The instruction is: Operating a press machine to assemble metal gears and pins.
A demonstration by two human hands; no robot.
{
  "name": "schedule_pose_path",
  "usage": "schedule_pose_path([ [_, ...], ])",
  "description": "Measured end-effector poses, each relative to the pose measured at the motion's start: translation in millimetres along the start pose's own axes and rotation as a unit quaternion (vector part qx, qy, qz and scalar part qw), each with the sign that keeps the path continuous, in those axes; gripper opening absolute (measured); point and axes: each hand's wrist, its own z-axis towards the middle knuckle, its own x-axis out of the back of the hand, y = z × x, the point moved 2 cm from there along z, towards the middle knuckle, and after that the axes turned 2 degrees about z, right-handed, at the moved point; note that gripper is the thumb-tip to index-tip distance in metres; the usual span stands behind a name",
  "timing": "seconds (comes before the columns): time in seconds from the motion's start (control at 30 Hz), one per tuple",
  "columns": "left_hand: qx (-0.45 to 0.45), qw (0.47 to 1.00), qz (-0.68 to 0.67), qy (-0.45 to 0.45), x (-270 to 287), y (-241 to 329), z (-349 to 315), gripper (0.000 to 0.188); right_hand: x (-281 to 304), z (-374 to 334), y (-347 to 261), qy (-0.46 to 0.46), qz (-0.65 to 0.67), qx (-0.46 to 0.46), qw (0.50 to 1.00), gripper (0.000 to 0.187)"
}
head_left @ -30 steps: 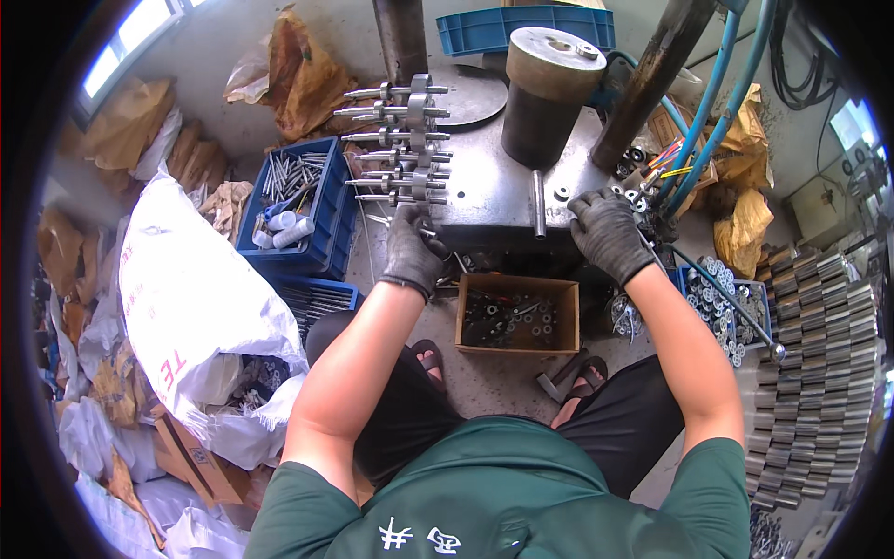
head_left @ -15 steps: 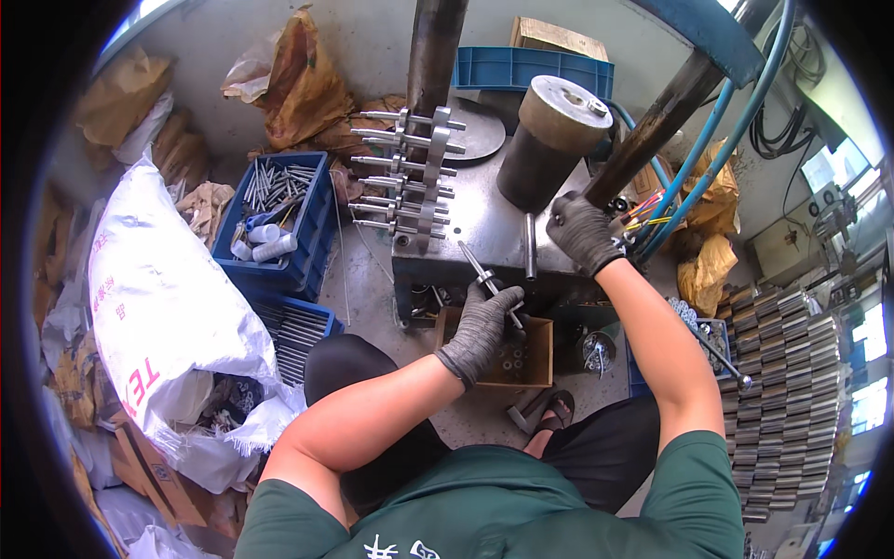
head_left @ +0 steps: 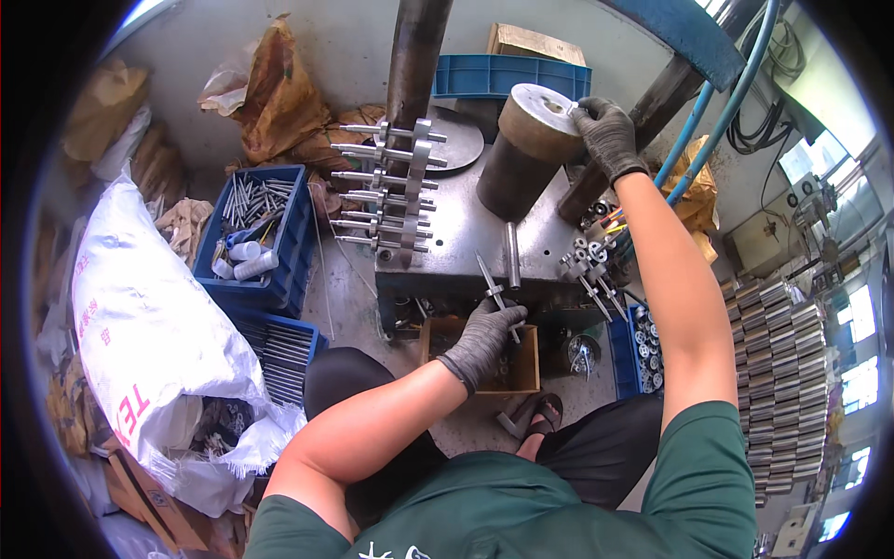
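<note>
My left hand [head_left: 486, 340], in a grey work glove, is closed around the lower part of a pointed metal shaft [head_left: 486, 275]. A small collar sits on the shaft just above my fingers. My gloved right hand [head_left: 607, 142] reaches to the top rim of a thick steel cylinder [head_left: 523, 149] standing on the metal bench [head_left: 466, 219]. Its fingertips are closed on a small metal ring [head_left: 572, 109] there, mostly hidden by the glove. A smooth metal rod [head_left: 512, 253] lies at the bench's front edge, beside the cylinder's base. Several collared shafts [head_left: 402, 191] rest in a rack at the bench's left.
Blue crates [head_left: 303, 238] with metal pins and white bottles stand at left, behind a large white sack [head_left: 154, 317]. A wooden box [head_left: 529, 359] sits under the bench edge. Steel posts [head_left: 416, 65] and blue hoses [head_left: 694, 140] rise around it. Stacked metal tubes [head_left: 782, 373] stand right.
My right hand has moved up from beside the bench's right side to the cylinder's top. The left hand still holds the shaft, now tilted slightly more upright. The view has shifted a little.
</note>
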Motion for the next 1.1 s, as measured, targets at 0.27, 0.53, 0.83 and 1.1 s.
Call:
schedule_pose_path([
  [0.27,-0.008,0.999,-0.024,-0.023,2,-2,2,0.016,0,4,-5,-0.041,-0.05,-0.043,0.997,0.034],
  [0.53,-0.059,0.986,-0.079,-0.132,-6,-3,11,0.031,11,-6,-5,-0.031,-0.073,-0.02,0.997,0.033],
  [0.83,-0.175,0.965,0.128,-0.147,-11,23,-19,0.051,77,-190,-19,-0.137,0.23,-0.007,0.964,0.026],
  [1.1,-0.406,0.892,0.154,-0.123,-65,100,-2,0.049,93,-304,-14,-0.416,0.175,0.136,0.882,0.027],
])
